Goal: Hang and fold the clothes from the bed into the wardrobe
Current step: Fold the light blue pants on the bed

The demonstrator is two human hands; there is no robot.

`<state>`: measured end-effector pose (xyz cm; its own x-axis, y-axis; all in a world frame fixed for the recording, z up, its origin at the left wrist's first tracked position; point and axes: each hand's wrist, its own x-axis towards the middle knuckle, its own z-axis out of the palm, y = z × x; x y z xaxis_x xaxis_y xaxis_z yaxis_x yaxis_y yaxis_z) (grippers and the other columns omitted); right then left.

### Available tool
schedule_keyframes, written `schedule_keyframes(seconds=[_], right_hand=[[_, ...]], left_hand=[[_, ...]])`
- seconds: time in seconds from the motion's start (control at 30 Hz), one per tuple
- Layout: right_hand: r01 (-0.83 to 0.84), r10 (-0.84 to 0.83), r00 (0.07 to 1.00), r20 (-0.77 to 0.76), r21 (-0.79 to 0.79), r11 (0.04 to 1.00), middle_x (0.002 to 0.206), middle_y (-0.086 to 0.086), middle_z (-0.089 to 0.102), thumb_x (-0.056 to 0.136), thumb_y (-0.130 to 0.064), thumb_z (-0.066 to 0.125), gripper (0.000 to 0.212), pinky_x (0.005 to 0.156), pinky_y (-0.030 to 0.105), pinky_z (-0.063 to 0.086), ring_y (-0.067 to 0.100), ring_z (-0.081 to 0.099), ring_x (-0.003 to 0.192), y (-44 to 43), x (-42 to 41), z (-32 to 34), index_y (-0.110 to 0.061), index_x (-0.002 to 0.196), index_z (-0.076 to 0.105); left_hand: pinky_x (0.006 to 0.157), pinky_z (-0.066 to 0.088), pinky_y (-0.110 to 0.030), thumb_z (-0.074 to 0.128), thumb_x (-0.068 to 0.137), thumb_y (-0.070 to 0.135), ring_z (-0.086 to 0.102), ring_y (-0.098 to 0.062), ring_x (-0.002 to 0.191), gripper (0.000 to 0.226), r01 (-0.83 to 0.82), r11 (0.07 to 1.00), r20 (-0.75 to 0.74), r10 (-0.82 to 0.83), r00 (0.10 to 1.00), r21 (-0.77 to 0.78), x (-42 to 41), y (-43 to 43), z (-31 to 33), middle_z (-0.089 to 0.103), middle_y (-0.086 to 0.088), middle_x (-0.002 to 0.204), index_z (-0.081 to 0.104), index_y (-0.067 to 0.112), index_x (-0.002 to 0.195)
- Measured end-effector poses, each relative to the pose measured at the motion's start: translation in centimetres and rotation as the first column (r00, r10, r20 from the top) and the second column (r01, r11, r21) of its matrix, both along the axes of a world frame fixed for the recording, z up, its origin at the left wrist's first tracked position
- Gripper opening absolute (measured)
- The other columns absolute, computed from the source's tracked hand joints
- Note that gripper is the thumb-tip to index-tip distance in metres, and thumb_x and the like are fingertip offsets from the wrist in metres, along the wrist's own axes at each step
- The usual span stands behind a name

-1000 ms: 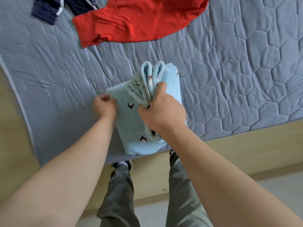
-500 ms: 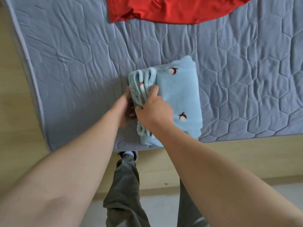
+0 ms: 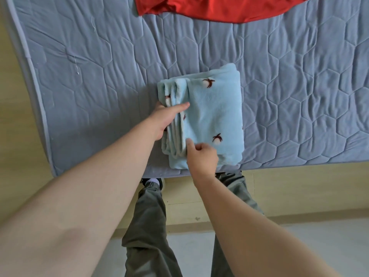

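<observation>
Left hand [image 3: 164,119] is clamping the folded pale-blue fleece garment [image 3: 215,116], thumb on top, fingers hidden underneath; right hand [image 3: 201,155], fingers curled, is apparently pinching its layered edges.

The light blue garment [image 3: 215,116], bunched upright a second ago, now lies folded flat; the right hand [image 3: 201,156] has slid from the middle of its layered edge to the near end, pinching there. The left hand [image 3: 165,118] has moved in from beside the fabric to grip that edge, thumb on top
</observation>
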<state>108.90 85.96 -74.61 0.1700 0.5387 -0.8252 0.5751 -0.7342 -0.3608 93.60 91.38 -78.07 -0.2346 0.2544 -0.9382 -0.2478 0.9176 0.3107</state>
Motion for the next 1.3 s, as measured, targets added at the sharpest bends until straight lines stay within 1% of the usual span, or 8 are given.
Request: schedule_keyframes(seconds=[0.07,0.13,0.27,0.47,0.6,0.73,1.03,1.3], right_hand=[[0.236,-0.237,0.971,0.035,-0.316,0.919,0.05,-0.002,0.06,0.085,-0.068,0.06,0.064,0.058,0.04,0.059,0.016,0.059,0.048,-1.2,-0.4,-0.1,-0.009,0.061,0.06],[0.42,-0.527,0.849,0.021,-0.633,0.65,0.066,0.005,0.073,0.073,-0.086,0.058,0.085,0.057,0.036,0.06,0.021,0.07,0.055,-1.9,-1.1,0.0,-0.003,0.087,0.071],[0.387,-0.834,0.539,-0.119,-0.844,0.371,0.122,0.02,0.068,0.065,-0.096,0.05,0.113,0.085,0.051,0.059,0.036,0.07,0.107,-2.7,-2.6,-0.5,-0.006,0.133,0.053],[0.453,-0.951,0.279,-0.132,-0.855,0.251,0.151,0.029,0.041,0.065,-0.093,0.056,0.128,0.105,0.058,0.046,0.044,0.048,0.135,-2.9,-2.4,2.9,-0.011,0.158,0.026],[0.463,-0.972,0.165,-0.167,-0.857,0.226,0.143,0.032,0.049,0.067,-0.094,0.052,0.121,0.114,0.06,0.036,0.046,0.049,0.132,-2.6,-3.1,9.2,-0.005,0.148,0.042],[0.481,-0.97,0.031,-0.239,-0.848,0.225,0.121,0.036,0.063,0.068,-0.09,0.06,0.109,0.093,0.066,0.051,0.051,0.06,0.113,-2.7,-5.4,16.8,0.0,0.13,0.057],[0.587,-0.833,0.037,-0.552,-0.662,0.465,0.124,0.021,0.069,0.086,-0.059,0.07,0.067,0.105,0.058,0.046,0.041,0.063,0.12,-1.4,-14.4,35.2,-0.009,0.13,0.066],[0.612,-0.651,0.498,-0.573,-0.3,0.732,0.119,0.017,0.069,0.072,-0.026,0.088,0.079,0.07,0.047,0.063,0.036,0.074,0.091,-0.6,-23.4,47.1,-0.013,0.14,0.049]], left_hand=[[0.085,0.053,-0.034,0.088,0.062,0.06,0.069,-0.018,0.1,0.074,-0.074,0.997,0.075,0.076,0.994,-0.02,-0.2,0.2,-0.3,0.074,0.004,0.109,0.064,0.027,0.124],[0.092,0.054,-0.041,0.088,0.063,0.057,0.073,-0.024,0.1,0.062,-0.115,0.993,0.147,0.12,0.982,-0.037,-0.6,0.1,-0.4,0.078,-0.001,0.104,0.073,0.026,0.115],[0.088,0.058,-0.043,0.092,0.059,0.047,0.077,-0.026,0.09,0.056,-0.161,0.985,0.192,0.169,0.967,-0.057,-1.3,-0.3,-0.7,0.079,-0.005,0.1,0.078,0.02,0.107],[0.079,0.061,-0.041,0.088,0.059,0.046,0.076,-0.027,0.09,0.052,-0.201,0.977,0.174,0.211,0.962,-0.075,0.1,-0.6,3.4,0.079,-0.005,0.094,0.078,0.019,0.103],[0.076,0.061,-0.041,0.088,0.053,0.044,0.074,-0.026,0.082,0.058,-0.331,0.943,0.002,0.331,0.943,-0.043,1.4,-0.7,10.5,0.077,-0.004,0.091,0.069,0.017,0.1],[0.072,0.061,-0.038,0.085,0.053,0.044,0.073,-0.024,0.077,0.058,-0.428,0.901,-0.08,0.433,0.898,0.074,0.0,-1.2,19.2,0.076,-0.004,0.092,0.068,0.015,0.1],[0.072,0.062,-0.053,0.089,0.053,0.037,0.076,-0.029,0.079,0.059,-0.695,0.66,0.085,0.705,0.704,0.284,-9.1,-5.7,39.4,0.077,-0.006,0.094,0.07,0.013,0.103],[0.083,0.062,-0.047,0.087,0.062,0.04,0.076,-0.028,0.081,0.051,-0.834,0.364,0.187,0.863,0.469,0.414,-16.9,-11.1,48.8,0.078,-0.005,0.093,0.074,0.014,0.104]])
